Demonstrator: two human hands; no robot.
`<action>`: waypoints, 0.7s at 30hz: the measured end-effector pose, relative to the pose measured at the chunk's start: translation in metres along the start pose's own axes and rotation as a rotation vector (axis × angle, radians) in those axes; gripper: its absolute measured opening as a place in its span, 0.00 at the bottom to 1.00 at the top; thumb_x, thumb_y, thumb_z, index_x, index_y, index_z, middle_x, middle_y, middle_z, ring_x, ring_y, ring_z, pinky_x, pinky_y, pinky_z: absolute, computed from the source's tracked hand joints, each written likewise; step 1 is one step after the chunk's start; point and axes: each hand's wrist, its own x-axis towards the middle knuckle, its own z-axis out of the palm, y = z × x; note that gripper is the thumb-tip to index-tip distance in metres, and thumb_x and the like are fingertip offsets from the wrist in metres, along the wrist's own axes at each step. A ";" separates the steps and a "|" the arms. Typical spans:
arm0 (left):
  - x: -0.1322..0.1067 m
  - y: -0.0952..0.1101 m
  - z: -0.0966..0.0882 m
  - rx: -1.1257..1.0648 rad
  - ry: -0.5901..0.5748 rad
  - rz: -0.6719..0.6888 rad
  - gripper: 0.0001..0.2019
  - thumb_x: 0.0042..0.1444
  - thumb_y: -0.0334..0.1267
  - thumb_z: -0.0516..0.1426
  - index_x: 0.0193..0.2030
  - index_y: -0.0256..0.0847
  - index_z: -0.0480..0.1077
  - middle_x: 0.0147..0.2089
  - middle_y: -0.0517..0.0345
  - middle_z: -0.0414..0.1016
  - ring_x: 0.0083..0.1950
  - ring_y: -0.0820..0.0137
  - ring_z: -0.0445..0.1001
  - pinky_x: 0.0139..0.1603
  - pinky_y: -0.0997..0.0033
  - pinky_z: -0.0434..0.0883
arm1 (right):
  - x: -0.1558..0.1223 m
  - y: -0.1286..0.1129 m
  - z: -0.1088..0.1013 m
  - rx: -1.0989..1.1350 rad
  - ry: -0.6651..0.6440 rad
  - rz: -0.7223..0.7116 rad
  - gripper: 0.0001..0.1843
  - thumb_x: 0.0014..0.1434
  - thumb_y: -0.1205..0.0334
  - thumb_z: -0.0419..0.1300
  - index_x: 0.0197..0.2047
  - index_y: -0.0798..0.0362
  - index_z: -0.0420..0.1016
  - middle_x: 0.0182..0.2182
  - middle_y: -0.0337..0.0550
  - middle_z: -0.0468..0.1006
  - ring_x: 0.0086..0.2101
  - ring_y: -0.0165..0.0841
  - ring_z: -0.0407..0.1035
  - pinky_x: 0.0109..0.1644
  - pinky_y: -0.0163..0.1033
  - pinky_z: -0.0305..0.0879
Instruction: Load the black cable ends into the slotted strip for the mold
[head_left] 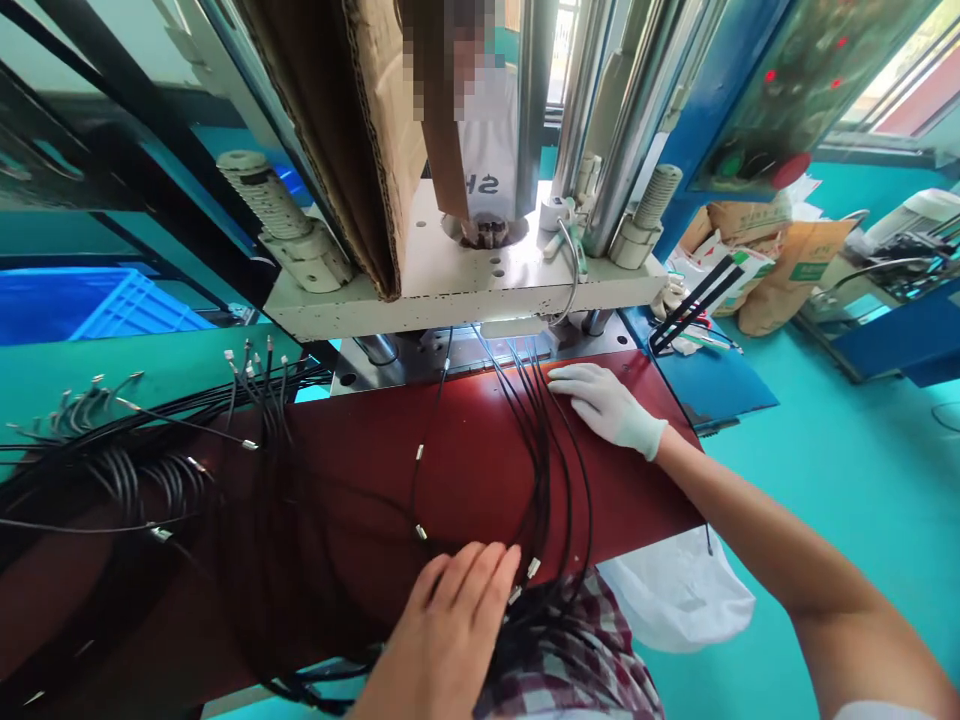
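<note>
My right hand (607, 405), in a white glove, lies flat with fingers stretched out on the dark red board. Its fingertips are beside a bundle of thin black cables (538, 455). The cables' far ends run under the white press plate (465, 305). My bare left hand (457, 625) rests at the board's near edge, fingers extended and side by side, its thumb hidden. Close to its fingertips are the metal end fittings (533, 569) of some cables. One separate cable (417, 490) with small metal fittings lies left of the bundle.
More black cables (127, 480) are heaped at left. Cardboard (390, 150) stands on the press plate between steel columns. At right are a blue control box (750, 110) and black sticks (694, 305). A white plastic bag (682, 590) hangs below the board. Someone stands behind the press.
</note>
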 end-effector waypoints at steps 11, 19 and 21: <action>0.029 0.003 -0.033 -0.193 0.237 0.081 0.27 0.53 0.25 0.51 0.62 0.40 0.59 0.47 0.54 0.75 0.49 0.66 0.72 0.62 0.64 0.64 | 0.074 -0.007 0.026 -0.051 -0.185 -0.428 0.29 0.71 0.59 0.46 0.73 0.50 0.52 0.68 0.47 0.58 0.69 0.36 0.47 0.74 0.50 0.46; 0.027 0.014 -0.022 -0.132 0.201 0.075 0.30 0.50 0.23 0.52 0.62 0.36 0.60 0.50 0.52 0.73 0.50 0.63 0.70 0.59 0.58 0.68 | -0.032 -0.028 -0.009 -0.176 -0.321 -0.136 0.32 0.71 0.58 0.47 0.75 0.51 0.46 0.71 0.44 0.48 0.71 0.38 0.42 0.75 0.53 0.40; 0.028 0.012 -0.018 -0.105 0.170 0.079 0.30 0.52 0.25 0.56 0.64 0.34 0.59 0.51 0.51 0.73 0.50 0.62 0.71 0.59 0.56 0.68 | -0.089 -0.035 -0.024 -0.220 -0.298 0.032 0.34 0.71 0.58 0.48 0.76 0.48 0.44 0.72 0.42 0.47 0.70 0.39 0.43 0.75 0.52 0.43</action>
